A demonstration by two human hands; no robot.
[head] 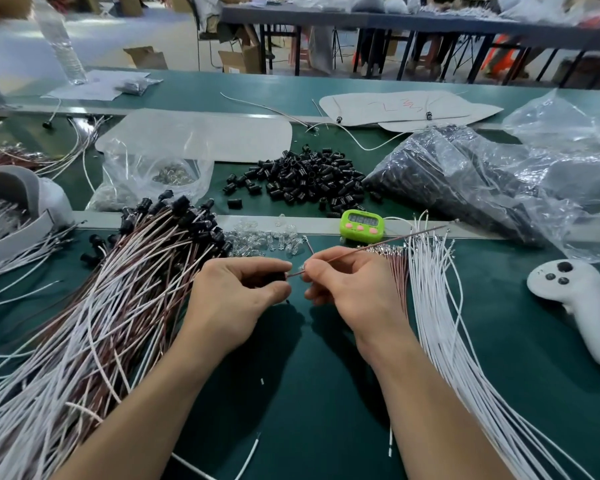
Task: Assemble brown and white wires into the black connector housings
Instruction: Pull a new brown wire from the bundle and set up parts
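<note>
Brown wire [361,249] slanted from the far right to mid-worktop [309,375], where I saw my right hand [354,289] pinching it near its tip. My left hand [236,299] had fingers [257,265] curled round a black connector housing [274,278] that met that tip. Finished wired housings [118,289] lay heaped left, loose white wires [440,323] right, spare housings [305,178] farther off beyond a green timer [362,225].

One brown wire [361,249] is pinched in the right grip [354,289], its near end at a black housing [275,277] held in the left grip [236,299]. Loose housings [309,181] are heaped far centre. White wires [440,306] are fanned right, assembled wires [118,289] piled left.
</note>
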